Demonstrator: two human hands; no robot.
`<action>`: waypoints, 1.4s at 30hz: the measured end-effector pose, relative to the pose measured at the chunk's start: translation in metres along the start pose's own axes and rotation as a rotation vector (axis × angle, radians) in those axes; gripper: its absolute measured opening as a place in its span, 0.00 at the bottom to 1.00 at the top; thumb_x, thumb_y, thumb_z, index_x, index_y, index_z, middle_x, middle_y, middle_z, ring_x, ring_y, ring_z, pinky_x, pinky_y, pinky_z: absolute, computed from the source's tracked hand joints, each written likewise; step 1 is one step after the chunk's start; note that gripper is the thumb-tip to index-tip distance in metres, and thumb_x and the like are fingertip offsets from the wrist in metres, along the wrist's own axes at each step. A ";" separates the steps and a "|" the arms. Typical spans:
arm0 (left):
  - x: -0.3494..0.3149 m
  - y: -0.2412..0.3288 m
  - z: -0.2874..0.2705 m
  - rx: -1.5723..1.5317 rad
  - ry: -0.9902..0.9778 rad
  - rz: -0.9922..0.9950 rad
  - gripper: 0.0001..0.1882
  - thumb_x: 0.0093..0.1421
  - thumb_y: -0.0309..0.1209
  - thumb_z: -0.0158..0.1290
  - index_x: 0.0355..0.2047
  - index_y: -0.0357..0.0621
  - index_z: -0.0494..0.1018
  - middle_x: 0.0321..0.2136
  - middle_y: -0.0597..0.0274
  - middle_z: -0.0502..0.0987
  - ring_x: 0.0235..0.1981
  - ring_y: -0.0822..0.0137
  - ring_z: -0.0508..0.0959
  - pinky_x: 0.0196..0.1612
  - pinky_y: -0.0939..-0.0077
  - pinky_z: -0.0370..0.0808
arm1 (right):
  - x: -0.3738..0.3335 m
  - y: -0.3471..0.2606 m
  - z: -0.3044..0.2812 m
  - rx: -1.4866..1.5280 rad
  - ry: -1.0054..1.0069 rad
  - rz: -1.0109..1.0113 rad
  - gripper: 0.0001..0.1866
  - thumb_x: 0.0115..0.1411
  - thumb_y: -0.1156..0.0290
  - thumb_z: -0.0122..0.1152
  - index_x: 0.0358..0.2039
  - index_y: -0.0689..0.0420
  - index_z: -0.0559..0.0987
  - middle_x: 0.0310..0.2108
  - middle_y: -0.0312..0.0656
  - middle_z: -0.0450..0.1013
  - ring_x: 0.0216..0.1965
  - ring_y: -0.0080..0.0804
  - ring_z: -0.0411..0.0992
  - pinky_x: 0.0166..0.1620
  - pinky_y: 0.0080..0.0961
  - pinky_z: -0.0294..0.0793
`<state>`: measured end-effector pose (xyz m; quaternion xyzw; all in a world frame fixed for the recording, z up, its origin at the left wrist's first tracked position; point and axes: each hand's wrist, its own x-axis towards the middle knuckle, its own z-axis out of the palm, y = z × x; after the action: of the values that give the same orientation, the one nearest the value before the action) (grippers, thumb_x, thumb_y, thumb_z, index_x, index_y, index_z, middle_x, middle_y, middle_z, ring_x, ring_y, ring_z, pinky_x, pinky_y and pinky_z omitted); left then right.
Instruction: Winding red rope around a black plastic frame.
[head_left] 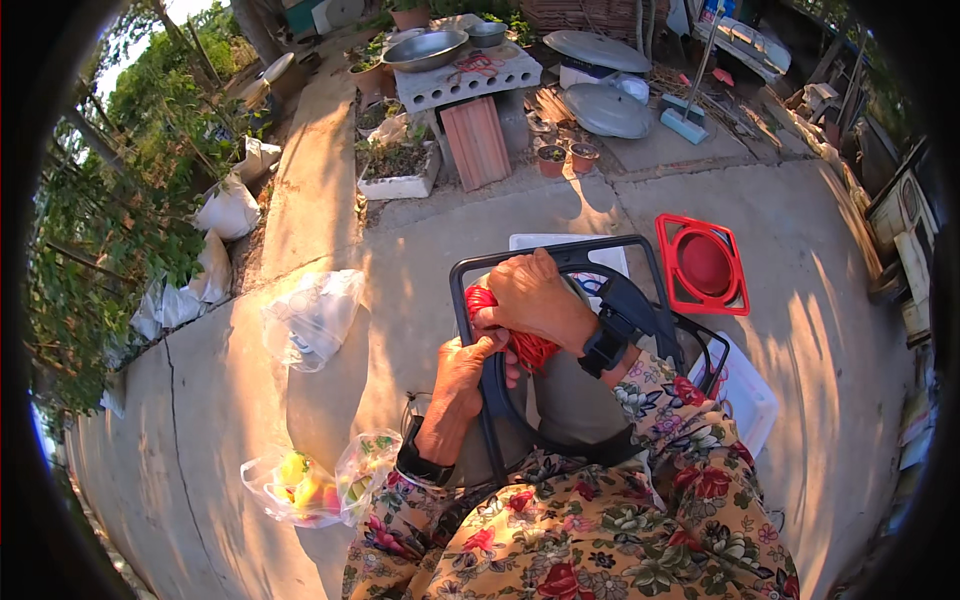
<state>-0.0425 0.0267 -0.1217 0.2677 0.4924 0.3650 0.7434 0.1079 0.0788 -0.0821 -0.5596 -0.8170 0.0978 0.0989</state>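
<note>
A bundle of red cord (533,350) sits at the left bar of a black tubular frame (655,270), which looks like part of a folding chair or stool. My right hand (540,297) reaches over the frame from the right, its fingers bent down round the top of the cord. From the left, my left hand (458,388) meets it with thumb and fingers closed at the bundle beside the bar. More red strands show left of the right hand's fingers. My fingertips are partly hidden, so how the cord is fastened cannot be made out.
Plastic bags (313,318) lie on the concrete to the left, one bag with fruit (300,480) nearer me. On the right are a red plastic stool-like piece (703,222) and a white tray (752,400). Farther off stand a block table (500,85) with metal basins, and flower pots (551,160).
</note>
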 end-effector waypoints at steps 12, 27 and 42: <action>-0.009 0.003 -0.003 -0.024 -0.037 0.042 0.12 0.56 0.32 0.64 0.33 0.37 0.75 0.22 0.56 0.77 0.19 0.63 0.78 0.21 0.69 0.78 | -0.024 0.000 -0.004 1.050 0.361 0.177 0.15 0.50 0.65 0.68 0.35 0.62 0.80 0.25 0.40 0.73 0.26 0.31 0.73 0.37 0.26 0.72; -0.007 0.001 -0.009 -0.084 -0.041 0.024 0.20 0.58 0.32 0.62 0.48 0.37 0.73 0.24 0.55 0.77 0.18 0.64 0.78 0.21 0.70 0.78 | -0.196 -0.007 -0.055 1.693 0.427 0.346 0.22 0.60 0.67 0.52 0.51 0.67 0.69 0.34 0.48 0.77 0.35 0.31 0.76 0.42 0.27 0.75; -0.002 0.008 -0.001 -0.087 0.030 -0.057 0.19 0.57 0.41 0.62 0.37 0.38 0.73 0.23 0.53 0.77 0.17 0.62 0.78 0.20 0.68 0.78 | -0.209 0.025 -0.036 1.546 0.228 0.464 0.15 0.61 0.69 0.52 0.46 0.65 0.71 0.33 0.44 0.76 0.35 0.27 0.75 0.41 0.27 0.76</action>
<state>-0.0458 0.0294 -0.1147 0.2156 0.4946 0.3689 0.7569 0.2143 -0.1058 -0.0656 -0.4948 -0.3665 0.5945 0.5171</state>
